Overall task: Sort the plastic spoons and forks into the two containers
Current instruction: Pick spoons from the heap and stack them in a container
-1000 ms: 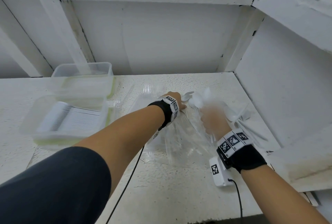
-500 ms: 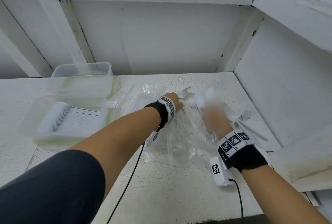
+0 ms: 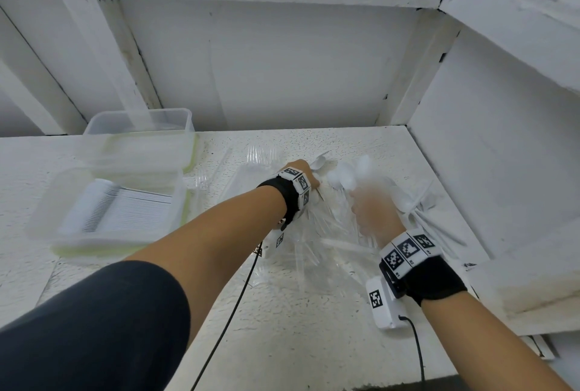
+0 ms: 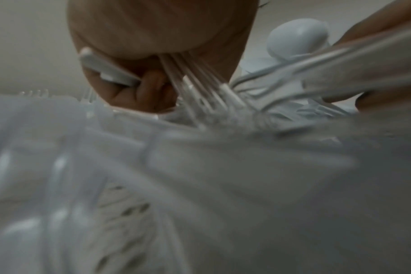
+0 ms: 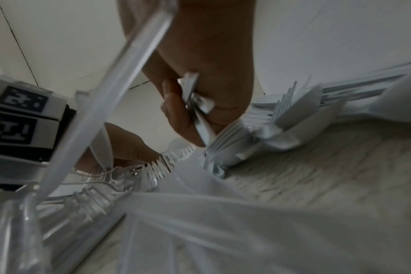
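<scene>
A heap of clear plastic forks [image 3: 317, 233] and white spoons [image 3: 430, 211] lies on the shelf. My left hand [image 3: 309, 175] is at the heap's far edge, its fingers curled round several white cutlery handles [image 4: 195, 77]; a spoon bowl [image 3: 320, 163] sticks out beyond it. My right hand [image 3: 373, 210], blurred, grips a bunch of white spoons [image 3: 345, 177]; their handle ends [image 5: 197, 103] show in its fist. Two clear containers stand at the left: the near one [image 3: 47, 227] holds a neat row of white cutlery, and the far one [image 3: 182, 120] looks empty.
White walls close the shelf at the back and right [image 3: 486, 139]. A white ledge [image 3: 533, 290] juts in at the right front. A white sensor box [image 3: 381, 302] with a cable hangs under my right wrist. More clear forks [image 3: 260, 155] lie beyond the heap.
Both hands stay over the heap almost where they were. The spoon bowl beyond my left hand has tipped up and a little leftward.
</scene>
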